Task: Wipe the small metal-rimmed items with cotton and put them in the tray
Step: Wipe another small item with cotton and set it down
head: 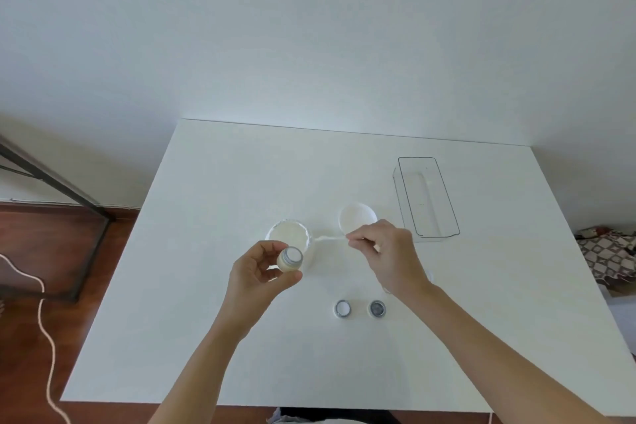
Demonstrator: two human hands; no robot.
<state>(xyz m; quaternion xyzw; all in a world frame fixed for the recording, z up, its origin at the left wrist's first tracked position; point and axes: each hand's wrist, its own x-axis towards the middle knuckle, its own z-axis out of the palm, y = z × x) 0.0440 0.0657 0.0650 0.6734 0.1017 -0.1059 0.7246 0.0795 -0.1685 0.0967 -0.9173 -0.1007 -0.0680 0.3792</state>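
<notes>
My left hand [260, 274] holds a small metal-rimmed jar [290, 259] above the white table, its rim facing up. Just behind it sits an open round container of cotton [288, 235]. My right hand [382, 253] pinches a thin strand of cotton [328, 238] that stretches from this container. Two more small metal-rimmed items lie near the front: one with a white centre [343, 308] and one with a grey centre [377, 308]. A clear rectangular tray [427, 197] stands at the back right with nothing visible in it.
A white round lid [357, 217] lies behind my right hand, left of the tray. The table [220, 337] ends close to my body. A dark metal frame [51, 182] and a white cord [44, 327] are on the wooden floor to the left.
</notes>
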